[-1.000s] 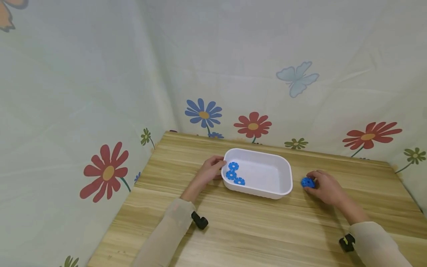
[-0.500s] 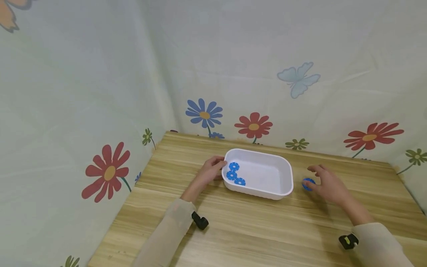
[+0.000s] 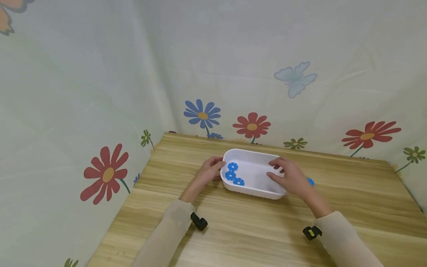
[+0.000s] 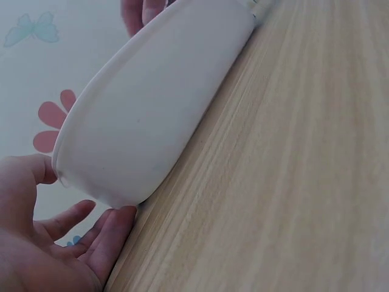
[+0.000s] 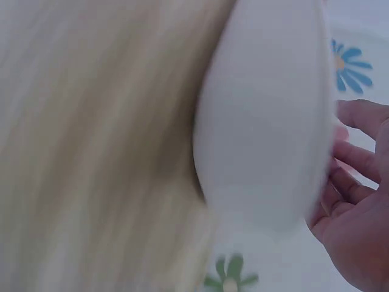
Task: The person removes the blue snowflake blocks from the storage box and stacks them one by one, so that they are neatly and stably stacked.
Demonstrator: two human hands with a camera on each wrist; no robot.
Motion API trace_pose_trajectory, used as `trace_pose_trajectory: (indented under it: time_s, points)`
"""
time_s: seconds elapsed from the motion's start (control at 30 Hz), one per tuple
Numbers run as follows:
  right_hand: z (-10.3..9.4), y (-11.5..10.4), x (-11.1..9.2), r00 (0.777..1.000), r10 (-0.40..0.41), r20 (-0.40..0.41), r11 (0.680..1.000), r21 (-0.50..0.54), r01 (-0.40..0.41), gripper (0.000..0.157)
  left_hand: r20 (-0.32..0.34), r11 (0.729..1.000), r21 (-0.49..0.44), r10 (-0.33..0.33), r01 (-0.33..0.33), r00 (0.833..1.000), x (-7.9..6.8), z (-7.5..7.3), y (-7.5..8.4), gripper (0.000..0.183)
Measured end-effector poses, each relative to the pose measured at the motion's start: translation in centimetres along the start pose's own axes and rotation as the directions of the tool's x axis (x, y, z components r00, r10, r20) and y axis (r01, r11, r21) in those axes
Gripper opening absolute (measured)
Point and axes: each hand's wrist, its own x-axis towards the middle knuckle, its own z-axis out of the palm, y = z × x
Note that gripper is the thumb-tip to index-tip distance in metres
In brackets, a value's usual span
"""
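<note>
A white plastic tray (image 3: 252, 191) stands on the wooden table, with 3 blue notched, flower-shaped discs (image 3: 230, 175) gathered at its left end. My left hand (image 3: 210, 171) holds that end; in the left wrist view its thumb is at the rim and its fingertips reach low on the wall. Over the tray's right end is my right hand (image 3: 289, 178), thumb and fingers spread apart with nothing between them. Another blue disc (image 3: 311, 181) lies on the table just right of the tray, partly hidden behind the right hand.
The wooden table (image 3: 233, 230) ends at the back against a pale fabric wall (image 3: 227, 74) printed with flowers and a butterfly. Both forearms wear a small black wrist camera (image 3: 199, 221) over beige sleeves.
My right hand has let go of the blue disc on the table, then moved left over the tray's right end. The left hand stays at the tray's left end.
</note>
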Motion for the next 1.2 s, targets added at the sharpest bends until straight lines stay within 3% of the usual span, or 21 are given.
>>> trace_pose_trajectory:
  time_s: [0.37, 0.67, 0.87, 1.2]
  points:
    - [6.2, -2.2, 5.0, 0.993, -0.038, 0.109, 0.996, 0.085, 0.028, 0.033, 0.001, 1.000, -0.001, 0.005, -0.005, 1.000, -0.1, -0.3, 0.0, 0.045]
    - [8.7, -3.7, 8.6, 0.985, 0.008, 0.173, 0.999, -0.040, -0.001, 0.037, 0.014, 1.000, -0.026, 0.014, -0.014, 1.000, 0.2, -0.5, -0.1, 0.047]
    - [9.4, -4.1, 9.2, 0.983, 0.018, 0.184, 0.995, -0.104, 0.002, 0.041, 0.035, 0.999, -0.039, 0.009, -0.008, 0.999, 0.3, -0.3, -0.1, 0.045]
    - [10.1, -3.4, 9.2, 0.974, -0.055, 0.218, 0.986, -0.140, 0.087, 0.042, 0.032, 0.999, -0.053, 0.008, -0.006, 0.999, 0.3, -0.3, -0.1, 0.044]
